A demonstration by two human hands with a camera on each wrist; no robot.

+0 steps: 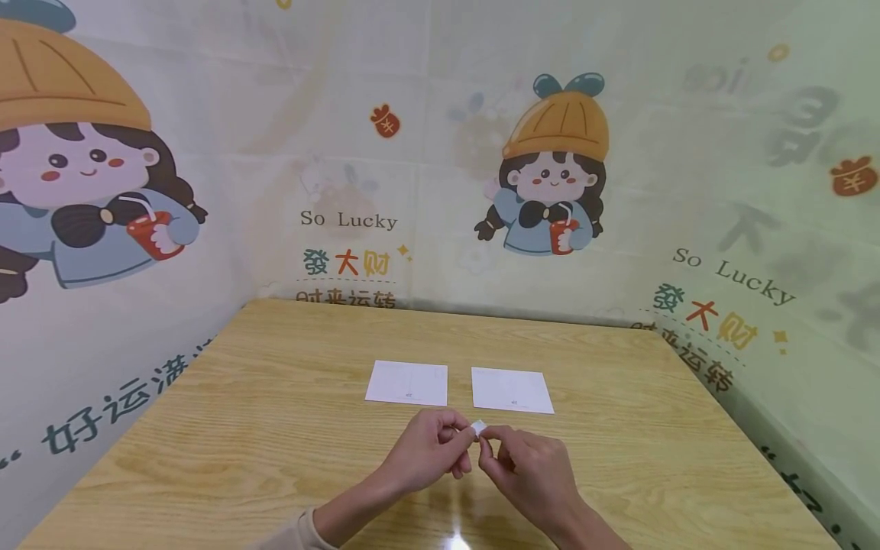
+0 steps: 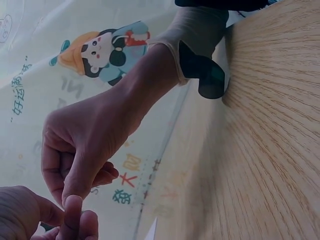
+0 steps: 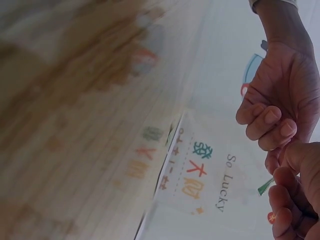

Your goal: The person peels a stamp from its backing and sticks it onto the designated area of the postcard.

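A small whitish piece (image 1: 479, 427), its kind too small to make out, sits between the fingertips of both hands, above the table in front of two white cards. My left hand (image 1: 429, 451) pinches it from the left with thumb and forefinger. From the right, my right hand (image 1: 535, 467) pinches it the same way, its other fingers curled in. In the right wrist view a green strip (image 3: 265, 187) shows beside the meeting fingertips, with my left hand (image 3: 285, 95) beyond. The fingers mostly cover the piece in the left wrist view, where my right hand (image 2: 87, 135) appears.
Two white cards lie side by side on the wooden table (image 1: 275, 397): a left card (image 1: 406, 383) and a right card (image 1: 510, 389), a narrow gap between them. Each bears small print near its close edge. A cartoon-printed curtain (image 1: 440, 168) hangs around the table's back and sides.
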